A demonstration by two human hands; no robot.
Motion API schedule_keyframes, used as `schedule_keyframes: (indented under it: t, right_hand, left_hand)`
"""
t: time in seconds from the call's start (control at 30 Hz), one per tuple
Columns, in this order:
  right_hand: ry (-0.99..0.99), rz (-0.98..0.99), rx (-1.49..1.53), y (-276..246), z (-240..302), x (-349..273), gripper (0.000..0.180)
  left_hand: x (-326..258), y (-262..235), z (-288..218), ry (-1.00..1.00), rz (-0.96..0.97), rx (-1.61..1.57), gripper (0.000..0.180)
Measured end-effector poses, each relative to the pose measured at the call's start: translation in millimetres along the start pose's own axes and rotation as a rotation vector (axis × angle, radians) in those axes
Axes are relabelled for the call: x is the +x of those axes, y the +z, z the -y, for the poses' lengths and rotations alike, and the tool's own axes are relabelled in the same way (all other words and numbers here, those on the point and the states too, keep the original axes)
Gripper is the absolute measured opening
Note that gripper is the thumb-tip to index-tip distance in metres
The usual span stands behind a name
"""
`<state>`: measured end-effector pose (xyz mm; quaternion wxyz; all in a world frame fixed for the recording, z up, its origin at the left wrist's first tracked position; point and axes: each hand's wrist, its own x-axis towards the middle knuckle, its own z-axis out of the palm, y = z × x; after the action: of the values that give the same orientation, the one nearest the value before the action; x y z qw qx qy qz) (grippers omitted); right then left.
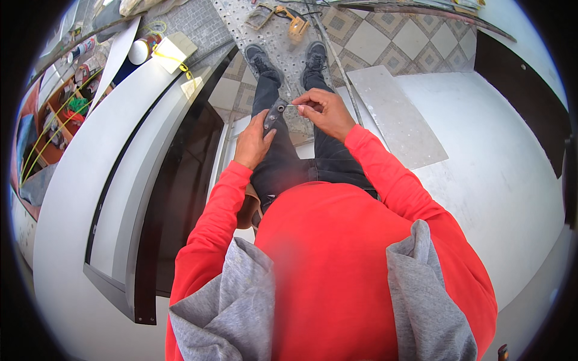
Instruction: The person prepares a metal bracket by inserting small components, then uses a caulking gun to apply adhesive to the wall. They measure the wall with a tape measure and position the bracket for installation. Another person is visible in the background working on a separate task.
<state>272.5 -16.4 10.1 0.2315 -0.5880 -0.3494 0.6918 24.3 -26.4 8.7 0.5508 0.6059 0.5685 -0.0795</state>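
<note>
My left hand (253, 141) is closed on a short dark strip (275, 115) with several round metal fittings or holes along it. I cannot make out exactly what the strip is. It is held above my lap, tilted up toward the right. The fingertips of my right hand (328, 114) pinch a thin, pale, needle-like rod (292, 105). Its tip points left, at or very near the strip's far end. Whether the two touch is too small to tell.
Beyond my shoes lies a yellow power tool (298, 27) on a speckled plank (238, 18). A grey board (397, 114) rests on a white surface at right. Left stand a long white panel (66, 222), a dark frame (180, 174) and an open box of clutter (51, 129).
</note>
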Motion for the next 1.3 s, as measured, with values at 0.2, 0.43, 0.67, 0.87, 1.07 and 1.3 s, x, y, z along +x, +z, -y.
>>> schedule_keyframes:
  t: [0.2, 0.43, 0.67, 0.87, 1.07, 1.3]
  right_hand:
    - [-0.038, -0.024, -0.118, 0.5, 11.8, -1.0, 0.013]
    - [-0.181, -0.032, -0.252, 2.1, 20.3, -1.5, 0.012]
    - [-0.408, -0.087, -0.450, 6.6, 23.5, 2.5, 0.007]
    - [-0.457, -0.106, -0.545, 5.9, 25.8, 5.0, 0.007]
    - [-0.464, -0.098, -0.553, 6.1, 24.5, 8.3, 0.007]
    - [-0.430, -0.033, -0.686, 7.9, 23.1, 6.8, 0.009]
  left_hand:
    - [-0.1, 1.4, -0.4, 0.024, -0.020, 0.034, 0.055]
    - [-0.9, -0.6, -2.3, 0.011, -0.010, 0.045, 0.056]
    - [1.0, 0.7, -7.2, -0.013, -0.015, 0.074, 0.055]
    - [2.3, 3.6, -7.7, -0.005, -0.043, 0.112, 0.055]
    - [2.2, 4.9, -7.6, -0.013, -0.047, 0.137, 0.055]
    - [1.4, 5.7, -11.3, -0.032, -0.031, 0.171, 0.055]
